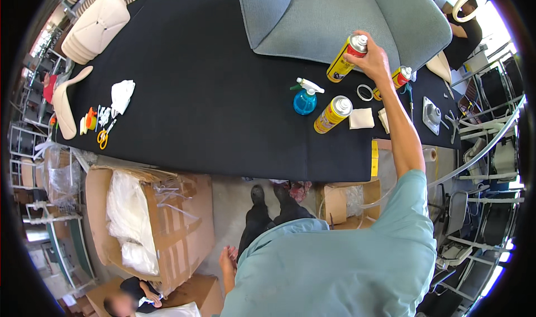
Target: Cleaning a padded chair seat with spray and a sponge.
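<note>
Yellow cylindrical can [339,67] gripped in the right hand [373,62].

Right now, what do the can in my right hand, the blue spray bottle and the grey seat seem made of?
The can in your right hand: probably metal, printed glossy yellow, with a shiny rim. Spray bottle: likely plastic; its blue body looks glossy, perhaps translucent. Grey seat: seemingly woven fabric, matte and finely textured.

yellow-handled scissors [104,137] near crumpled white bundle [121,96] | stacked cream shells [97,25], upper left
</note>
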A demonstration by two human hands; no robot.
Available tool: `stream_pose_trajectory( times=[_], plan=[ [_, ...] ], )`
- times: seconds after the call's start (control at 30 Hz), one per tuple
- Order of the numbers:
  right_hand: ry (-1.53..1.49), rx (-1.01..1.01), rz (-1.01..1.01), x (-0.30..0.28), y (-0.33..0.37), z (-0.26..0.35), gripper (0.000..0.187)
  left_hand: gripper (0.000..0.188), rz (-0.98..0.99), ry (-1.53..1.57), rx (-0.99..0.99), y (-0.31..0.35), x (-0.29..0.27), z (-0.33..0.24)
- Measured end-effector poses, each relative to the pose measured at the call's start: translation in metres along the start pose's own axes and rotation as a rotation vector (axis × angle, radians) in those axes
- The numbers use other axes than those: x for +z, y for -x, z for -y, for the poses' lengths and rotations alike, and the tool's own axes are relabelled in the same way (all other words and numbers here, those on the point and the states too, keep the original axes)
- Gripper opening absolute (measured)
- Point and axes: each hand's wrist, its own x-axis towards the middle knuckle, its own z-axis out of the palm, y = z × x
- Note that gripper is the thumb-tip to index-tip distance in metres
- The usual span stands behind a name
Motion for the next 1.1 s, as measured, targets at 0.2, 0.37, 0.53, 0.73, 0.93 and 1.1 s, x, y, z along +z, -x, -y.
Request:
stream_pose_trajectory(
  times=[0.2,0.37,0.53,0.73,0.93,1.1],
  plan=[
    [-0.003,0.11,0.089,0.062,0.044,-0.057,0.075,0.048,-0.05,-0.085,0.039,0.018,0.003,0.029],
    [-0.069,0.029,0.104,0.067,0.057,-0.05,0.093,0.043,-0.08,-0.523,0.121,0.004,-0.048,0.061],
    [-0.411,0.083,-0.455,0.044,0.086,-0.051,0.066,0.041,-0.049,-0.47,0.203,-0.042,-0.15,0.027],
    [-0.406,0.122,-0.422,0.075,0.069,-0.04,0.104,0.039,-0.009,-0.396,0.275,-0.059,-0.134,0.037],
    [-0.512,0.231,-0.02,0.116,0.053,-0.075,0.052,0.031,-0.107,0.026,0.06,-0.002,0.017,0.075],
    [-0.533,-0.029,-0.273,0.04,0.03,-0.066,0.049,0.035,-0.113,0.106,0.086,0.031,0.047,0.065]
  ],
)
